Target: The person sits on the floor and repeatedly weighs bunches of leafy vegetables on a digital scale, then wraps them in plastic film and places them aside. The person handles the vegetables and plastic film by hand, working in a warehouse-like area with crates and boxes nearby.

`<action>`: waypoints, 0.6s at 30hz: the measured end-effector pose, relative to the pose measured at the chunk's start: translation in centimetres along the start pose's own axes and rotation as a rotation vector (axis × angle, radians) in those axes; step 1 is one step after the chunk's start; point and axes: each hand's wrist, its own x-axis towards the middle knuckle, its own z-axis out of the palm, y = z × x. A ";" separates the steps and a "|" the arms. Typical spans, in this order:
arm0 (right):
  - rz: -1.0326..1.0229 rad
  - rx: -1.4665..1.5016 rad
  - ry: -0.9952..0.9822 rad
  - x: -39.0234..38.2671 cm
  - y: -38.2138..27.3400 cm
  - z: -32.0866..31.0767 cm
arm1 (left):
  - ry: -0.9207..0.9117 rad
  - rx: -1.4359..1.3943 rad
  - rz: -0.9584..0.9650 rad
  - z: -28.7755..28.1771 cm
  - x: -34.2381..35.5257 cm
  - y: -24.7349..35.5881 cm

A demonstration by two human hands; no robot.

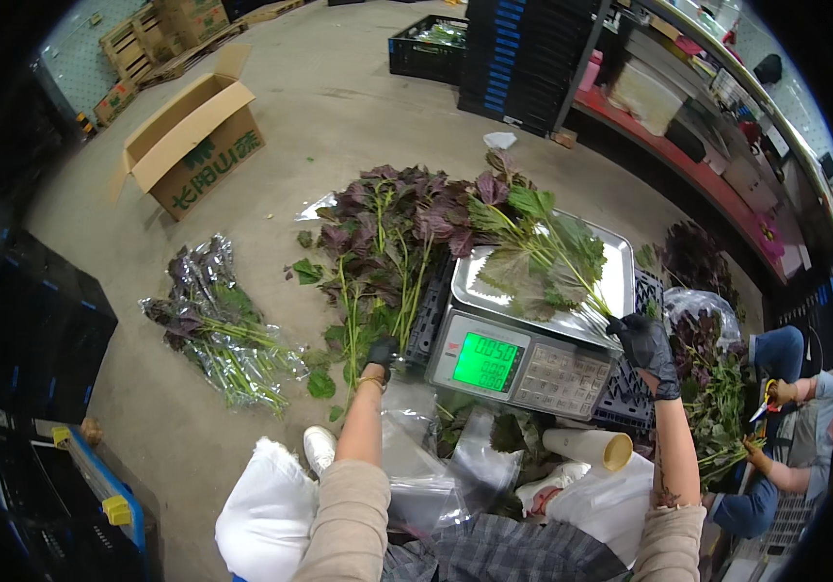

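A bunch of perilla (pixel 543 257), with green and purple toothed leaves, lies across the steel pan (pixel 618 267) of a digital scale (pixel 557 373). My right hand (pixel 647 351), in a black glove, is closed on its pale stem ends at the pan's right edge. The scale's display glows green. Left of the scale a heap of loose purple-leaved perilla (pixel 378 228) lies with its stems toward me. My left hand (pixel 380 355), also gloved in black, reaches down to those stem ends; its fingers are mostly hidden. Clear plastic bags (pixel 412 446) lie just below the scale.
Bagged perilla (pixel 227 335) lies on the floor to the left. Beyond it stands an open cardboard box (pixel 198 145). Stacked black crates (pixel 523 63) rise behind. A yellowish roll (pixel 591 448) lies before the scale. At right, another person's gloved hands hold scissors (pixel 764 403) beside more perilla.
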 end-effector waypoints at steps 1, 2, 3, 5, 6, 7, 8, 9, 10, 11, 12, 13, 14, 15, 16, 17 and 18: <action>0.010 -0.016 -0.007 -0.2 0.2 -0.2 | 0.094 -0.207 -0.113 1.3 0.4 -0.1; -0.009 -0.011 -0.020 0.2 0.1 0.2 | 0.221 -0.411 -0.220 1.4 0.5 -0.5; 0.004 -0.021 -0.004 -0.2 0.8 0.0 | 0.212 -0.403 -0.261 3.1 0.9 1.5; 0.055 -0.064 0.010 -2.0 1.8 -0.9 | 0.052 -0.209 -0.376 6.5 0.1 8.4; 0.065 -0.085 -0.011 -2.4 1.7 -1.3 | -0.001 -0.159 -0.427 7.0 -0.7 11.3; 0.099 -0.044 -0.046 -2.0 0.6 -1.0 | -0.008 -0.185 -0.423 6.2 -0.9 10.9; 0.029 -0.030 -0.063 -1.7 0.6 -0.6 | 0.005 -0.232 -0.396 5.7 -0.5 10.1; -0.023 -0.087 -0.063 -1.5 1.4 -0.2 | 0.006 -0.265 -0.379 5.6 0.0 9.7; -0.072 -0.143 -0.061 -1.3 1.9 0.1 | 0.011 -0.290 -0.370 5.5 0.4 9.3; -0.049 -0.123 -0.076 -1.2 1.7 0.2 | 0.013 -0.311 -0.363 5.7 0.9 9.1; -0.059 -0.114 -0.091 -1.1 1.7 0.2 | 0.019 -0.332 -0.356 5.8 1.3 8.9; -0.036 -0.094 -0.082 -1.0 1.7 0.2 | 0.031 -0.359 -0.353 5.9 1.7 8.7; -0.011 -0.079 -0.077 -1.1 1.6 0.3 | 0.042 -0.381 -0.353 6.2 1.8 8.3; -0.012 -0.085 -0.078 -1.1 1.6 0.4 | 0.049 -0.401 -0.349 6.4 2.0 7.9; -0.013 -0.091 -0.079 -1.1 1.7 0.5 | 0.057 -0.416 -0.350 6.6 2.1 7.4; -0.014 -0.097 -0.080 -1.1 1.8 0.7 | 0.066 -0.435 -0.349 6.6 2.3 7.0; -0.027 -0.150 -0.085 -1.2 2.1 0.9 | 0.067 -0.453 -0.349 7.1 2.4 6.7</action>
